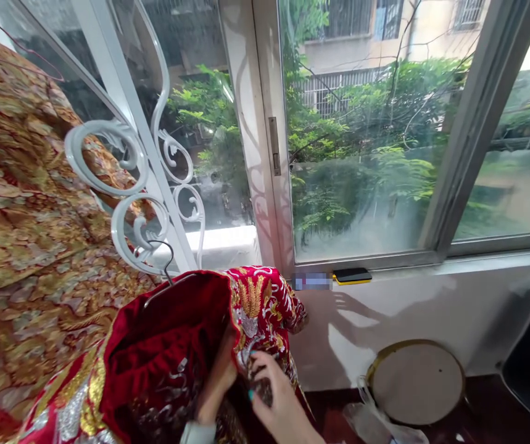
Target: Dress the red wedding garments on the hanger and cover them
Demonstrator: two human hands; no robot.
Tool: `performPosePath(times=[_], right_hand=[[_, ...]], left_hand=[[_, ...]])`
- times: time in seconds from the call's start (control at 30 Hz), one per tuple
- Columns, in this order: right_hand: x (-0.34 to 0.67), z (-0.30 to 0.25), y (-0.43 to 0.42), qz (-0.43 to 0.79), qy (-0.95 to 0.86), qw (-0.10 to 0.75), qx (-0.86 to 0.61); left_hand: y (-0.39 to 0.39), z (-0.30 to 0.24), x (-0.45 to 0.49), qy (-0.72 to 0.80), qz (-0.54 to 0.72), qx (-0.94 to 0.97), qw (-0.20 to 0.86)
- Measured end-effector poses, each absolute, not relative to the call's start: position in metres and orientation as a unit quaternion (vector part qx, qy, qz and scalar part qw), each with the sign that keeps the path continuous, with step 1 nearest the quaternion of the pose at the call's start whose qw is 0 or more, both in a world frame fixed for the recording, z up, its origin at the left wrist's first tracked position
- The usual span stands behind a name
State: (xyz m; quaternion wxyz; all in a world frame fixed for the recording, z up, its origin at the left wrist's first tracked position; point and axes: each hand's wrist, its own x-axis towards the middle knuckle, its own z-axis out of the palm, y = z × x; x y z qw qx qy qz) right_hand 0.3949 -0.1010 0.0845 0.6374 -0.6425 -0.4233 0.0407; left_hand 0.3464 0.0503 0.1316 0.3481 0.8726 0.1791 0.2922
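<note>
While the right hand (274, 394) stood with fingers parted and the left hand's (226, 364) hidden grip couldn't be told, tugging risked unseating the red jacket (265, 302) from its hanger (170, 283).

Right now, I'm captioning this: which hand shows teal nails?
The right hand, at the edge of the red garment; the left hand is inside the opening, its nails out of sight.

Right hand (281, 401): glossy teal-green polish on the thumbnail (250, 394) and a fingernail (253, 354), slim fingers (265, 364), wrist bare down to the frame edge. Left arm: plain pale grey sleeve (197, 433), cuff ending on the forearm (216, 394), bare beyond it. Left hand (228, 357) partly hidden, nails unreadable.
</note>
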Motion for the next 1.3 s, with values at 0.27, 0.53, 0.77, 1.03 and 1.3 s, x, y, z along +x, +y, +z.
performPosePath(times=[0.27, 0.53, 0.77, 1.03, 1.3], right_hand=[[0.543, 0.111, -0.099, -0.052, -0.349, 0.567, -0.744], [0.582, 0.118, -0.084, 0.056, -0.452, 0.528, -0.717], [0.551, 0.117, -0.075, 0.025, -0.445, 0.540, -0.714], [0.577, 0.160, -0.071, -0.065, -0.418, 0.593, -0.685], [0.565, 0.124, -0.084, 0.013, -0.446, 0.564, -0.695]], left_hand=[[0.030, 0.120, 0.336, 0.273, 0.317, 0.813, 0.404], [0.048, 0.178, 0.351, 0.296, 0.409, 0.779, 0.371], [0.041, 0.182, 0.339, 0.320, 0.443, 0.763, 0.346], [0.039, 0.204, 0.335, 0.300, 0.540, 0.741, 0.264], [0.024, 0.169, 0.302, 0.327, 0.431, 0.800, 0.260]])
